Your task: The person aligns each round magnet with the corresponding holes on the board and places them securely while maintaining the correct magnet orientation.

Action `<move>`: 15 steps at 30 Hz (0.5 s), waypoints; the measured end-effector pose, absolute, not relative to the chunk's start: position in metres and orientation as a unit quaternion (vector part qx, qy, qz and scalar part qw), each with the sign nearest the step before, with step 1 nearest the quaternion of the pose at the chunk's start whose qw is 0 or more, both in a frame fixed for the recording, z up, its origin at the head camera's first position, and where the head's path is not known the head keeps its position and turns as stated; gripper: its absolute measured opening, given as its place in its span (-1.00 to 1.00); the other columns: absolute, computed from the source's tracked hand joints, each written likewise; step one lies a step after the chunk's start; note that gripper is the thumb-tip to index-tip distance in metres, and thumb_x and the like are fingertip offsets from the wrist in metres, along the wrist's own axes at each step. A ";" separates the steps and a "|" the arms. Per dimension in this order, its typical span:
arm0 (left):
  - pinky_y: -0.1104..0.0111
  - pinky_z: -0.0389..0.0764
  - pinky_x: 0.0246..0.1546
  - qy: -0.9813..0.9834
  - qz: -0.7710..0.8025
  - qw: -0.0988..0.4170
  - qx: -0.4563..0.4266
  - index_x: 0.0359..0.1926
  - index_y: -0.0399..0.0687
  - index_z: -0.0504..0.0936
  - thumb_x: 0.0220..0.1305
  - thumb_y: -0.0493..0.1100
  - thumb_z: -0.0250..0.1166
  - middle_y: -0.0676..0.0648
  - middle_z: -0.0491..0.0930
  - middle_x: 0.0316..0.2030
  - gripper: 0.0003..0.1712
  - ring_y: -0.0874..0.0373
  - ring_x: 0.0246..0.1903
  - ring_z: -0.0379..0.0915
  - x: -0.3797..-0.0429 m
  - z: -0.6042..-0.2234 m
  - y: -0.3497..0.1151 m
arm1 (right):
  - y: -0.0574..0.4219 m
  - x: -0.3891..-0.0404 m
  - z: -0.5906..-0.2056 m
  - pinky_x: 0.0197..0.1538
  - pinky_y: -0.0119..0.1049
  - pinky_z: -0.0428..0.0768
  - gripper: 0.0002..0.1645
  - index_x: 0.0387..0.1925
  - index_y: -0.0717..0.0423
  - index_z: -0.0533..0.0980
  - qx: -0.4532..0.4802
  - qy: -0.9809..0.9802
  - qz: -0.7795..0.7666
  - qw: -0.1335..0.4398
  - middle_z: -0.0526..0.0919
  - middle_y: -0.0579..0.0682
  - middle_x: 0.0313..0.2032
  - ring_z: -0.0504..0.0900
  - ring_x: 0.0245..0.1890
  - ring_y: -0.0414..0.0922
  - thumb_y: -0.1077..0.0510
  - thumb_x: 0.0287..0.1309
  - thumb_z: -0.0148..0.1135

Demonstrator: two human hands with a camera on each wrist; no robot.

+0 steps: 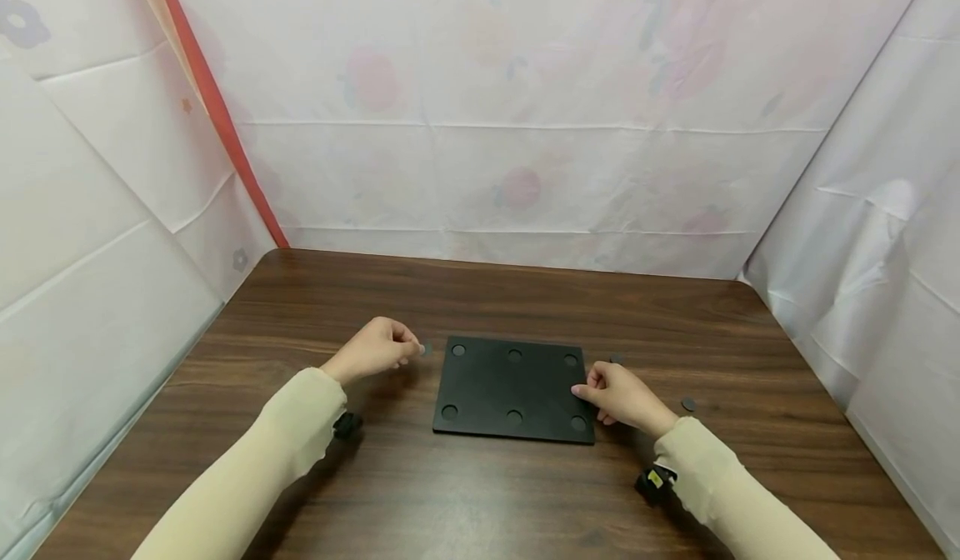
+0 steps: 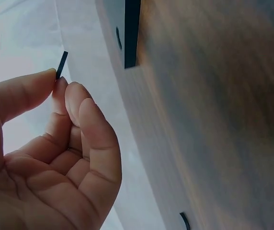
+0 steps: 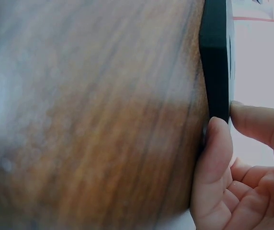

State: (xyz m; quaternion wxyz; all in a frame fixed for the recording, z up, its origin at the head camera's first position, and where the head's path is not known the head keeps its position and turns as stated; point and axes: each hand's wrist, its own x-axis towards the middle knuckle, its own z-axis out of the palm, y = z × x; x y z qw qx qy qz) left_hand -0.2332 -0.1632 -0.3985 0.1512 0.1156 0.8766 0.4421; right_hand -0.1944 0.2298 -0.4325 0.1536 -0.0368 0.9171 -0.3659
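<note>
Between the thumb and fingertips of my left hand [image 1: 381, 347] is a small thin dark disc [image 1: 427, 349], held just off the left side of a flat black board [image 1: 517, 385]. The left wrist view shows this disc [image 2: 62, 64] edge-on. The board lies on the table and has several round recesses in two rows, along its far and near edges. My right hand [image 1: 618, 393] pinches the board's right edge. In the right wrist view the thumb is on the board's [image 3: 216, 62] top face and a finger is at its side; whether that fingertip reaches underneath is hard to tell.
On the brown wood-grain table [image 1: 480, 493], one dark disc [image 1: 687, 404] lies right of my right hand and another disc [image 1: 616, 358] just beyond it. A further dark piece [image 2: 185, 221] shows in the left wrist view. White patterned cloth [image 1: 525, 127] hangs behind and at both sides.
</note>
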 end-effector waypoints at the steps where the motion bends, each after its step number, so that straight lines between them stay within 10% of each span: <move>1: 0.23 0.62 -0.25 0.877 0.438 0.154 0.120 -0.23 -0.31 0.67 0.37 -0.15 0.20 -0.21 0.65 -0.31 -0.73 0.05 -0.36 0.52 -0.231 -0.398 -0.162 | 0.230 -0.195 -0.433 -0.52 -0.26 0.59 -0.65 -0.44 0.13 0.36 -0.037 0.917 -0.365 0.154 0.42 0.00 -0.61 0.54 -0.64 -0.10 0.01 0.30 0.25; 15: 0.39 0.47 -0.48 0.861 0.435 0.204 0.168 -0.34 -0.29 0.67 0.33 -0.25 0.21 -0.15 0.66 -0.38 -0.81 0.19 -0.52 0.38 -0.208 -0.404 -0.146 | 0.232 -0.194 -0.433 -0.51 -0.25 0.58 -0.63 -0.44 0.14 0.35 -0.042 0.915 -0.369 0.156 0.42 0.01 -0.62 0.54 -0.63 -0.09 0.00 0.30 0.24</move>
